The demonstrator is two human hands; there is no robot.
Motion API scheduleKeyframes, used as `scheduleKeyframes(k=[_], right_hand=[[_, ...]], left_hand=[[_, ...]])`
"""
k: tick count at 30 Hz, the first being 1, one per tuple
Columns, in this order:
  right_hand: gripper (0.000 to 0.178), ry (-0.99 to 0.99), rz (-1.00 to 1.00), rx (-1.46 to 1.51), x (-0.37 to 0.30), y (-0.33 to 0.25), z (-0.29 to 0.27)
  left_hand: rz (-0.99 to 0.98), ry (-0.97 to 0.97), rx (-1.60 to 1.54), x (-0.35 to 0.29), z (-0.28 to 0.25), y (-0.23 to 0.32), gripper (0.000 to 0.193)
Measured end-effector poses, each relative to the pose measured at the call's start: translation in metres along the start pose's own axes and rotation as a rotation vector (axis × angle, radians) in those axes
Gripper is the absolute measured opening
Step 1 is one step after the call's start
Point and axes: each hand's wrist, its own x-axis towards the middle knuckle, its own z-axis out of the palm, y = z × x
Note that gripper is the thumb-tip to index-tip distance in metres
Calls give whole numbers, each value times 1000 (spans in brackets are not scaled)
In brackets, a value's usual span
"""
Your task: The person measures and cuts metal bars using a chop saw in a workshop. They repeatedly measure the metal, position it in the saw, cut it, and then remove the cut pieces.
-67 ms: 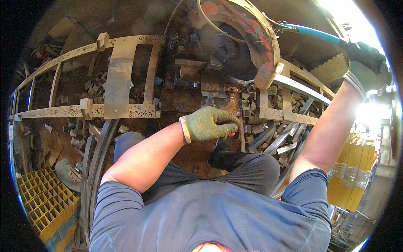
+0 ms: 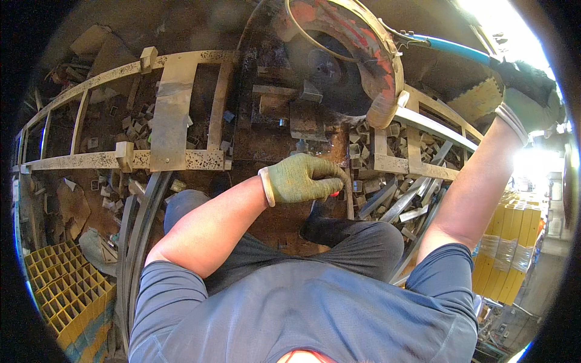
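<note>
My left hand [image 2: 304, 179], in a green knit glove, is closed in front of the saw base. A small red tip [image 2: 334, 194] shows under its fingers; the rest of what it holds is hidden. My right hand [image 2: 532, 103], gloved, is wrapped around the dark end of a blue handle [image 2: 457, 50] at the upper right, partly lost in glare. This handle runs to a cut-off saw, whose worn red and grey blade guard [image 2: 382, 66] covers a dark disc [image 2: 330, 75]. Below the disc, a short metal block [image 2: 310, 91] sits on the saw bed. A pale metal bar [image 2: 439, 128] lies right of the guard.
A rusty-speckled metal frame [image 2: 78, 162] spans the left side, bearing a flat plate [image 2: 172, 112]. Cut tube pieces [image 2: 396, 136] are heaped under the right frame. Long bars [image 2: 142, 230] lean beside my left leg. Yellow tube bundles stand at lower left [image 2: 66, 284] and right [image 2: 505, 257].
</note>
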Motion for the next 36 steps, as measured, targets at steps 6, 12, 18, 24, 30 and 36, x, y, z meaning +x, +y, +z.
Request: scheduleKeyframes(k=[6, 12, 18, 24, 30, 36], right_hand=[[20, -61, -81, -133, 5, 1, -16], [21, -111, 20, -30, 10, -4, -29], [22, -34, 49, -6, 15, -11, -38], [30, -30, -11, -47, -23, -4, -48], [32, 61, -9, -83, -16, -16, -50], [26, -9, -2, -121, 29, 0, -18]], left_hand=[[-10, -9, -15, -1, 0, 1, 34], [10, -8, 52, 0, -2, -2, 36], [19, -18, 59, 0, -2, 4, 36], [55, -5, 112, -3, -4, 8, 39], [71, -10, 130, -2, -3, 9, 38], [62, 27, 61, -3, -1, -1, 38]])
